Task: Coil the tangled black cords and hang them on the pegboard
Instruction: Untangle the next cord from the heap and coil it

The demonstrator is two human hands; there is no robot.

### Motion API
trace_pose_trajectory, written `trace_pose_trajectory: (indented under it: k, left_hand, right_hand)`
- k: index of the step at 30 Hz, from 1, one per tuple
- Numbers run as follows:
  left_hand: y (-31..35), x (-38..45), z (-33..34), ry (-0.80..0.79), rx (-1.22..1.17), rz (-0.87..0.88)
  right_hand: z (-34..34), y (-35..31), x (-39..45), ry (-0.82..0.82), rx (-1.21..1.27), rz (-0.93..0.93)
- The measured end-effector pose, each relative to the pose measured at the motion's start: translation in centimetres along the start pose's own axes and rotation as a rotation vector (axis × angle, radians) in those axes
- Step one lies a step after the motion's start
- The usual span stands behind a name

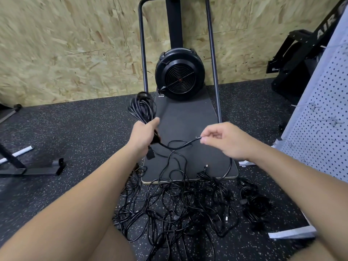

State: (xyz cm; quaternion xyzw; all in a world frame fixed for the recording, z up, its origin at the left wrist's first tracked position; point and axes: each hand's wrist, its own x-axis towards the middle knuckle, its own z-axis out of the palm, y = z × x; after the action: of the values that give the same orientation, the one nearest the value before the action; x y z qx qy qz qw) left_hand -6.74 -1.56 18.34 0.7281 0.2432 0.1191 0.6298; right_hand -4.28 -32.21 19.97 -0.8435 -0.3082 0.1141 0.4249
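My left hand [144, 134] grips a coil of black cord [142, 108] whose loops stick up above the fist; a black plug [150, 154] hangs below it. My right hand [224, 140] pinches the loose end of a thin black cord [180, 145] that runs from the left hand across to it. A big tangle of black cords [178, 206] lies on the floor in front of me. A smaller bundle of cord [254, 202] lies to its right. The white pegboard [320, 113] with wire hooks leans at the right.
A black fan machine [179, 74] on a dark platform [186, 119] with two upright tubes stands ahead against the chipboard wall. A black metal stand foot [37, 168] lies at the left. More black equipment [297, 59] stands at the back right. The floor is speckled black rubber.
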Motion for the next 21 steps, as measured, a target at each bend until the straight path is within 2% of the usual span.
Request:
trace_pose_trajectory:
  k: [5, 10, 12, 14, 16, 21]
  left_hand:
    - [1.0, -4.9, 2.5, -0.590, 0.014, -0.150]
    - [0.3, -8.6, 4.6, -0.930, 0.286, -0.125]
    - [-0.3, -9.4, 5.3, -0.986, 0.364, -0.047]
    - [-1.1, -9.6, 5.9, -0.938, 0.403, 0.020]
    - [-1.5, -9.4, 5.7, -0.887, 0.398, 0.009]
    - [-1.3, -8.3, 4.1, -0.933, 0.444, -0.112]
  right_hand:
    - [-0.1, -2.3, 0.4, 0.281, 0.002, -0.117]
    - [0.5, -2.4, 0.3, 0.434, -0.206, -0.096]
    - [0.8, -2.8, 0.0, 0.481, -0.296, -0.082]
    - [0.7, -3.1, 0.0, 0.517, -0.364, -0.041]
    - [-0.2, -2.9, 0.0, 0.493, -0.341, 0.019]
    - [-3.2, -2.4, -0.6, 0.195, -0.059, -0.066]
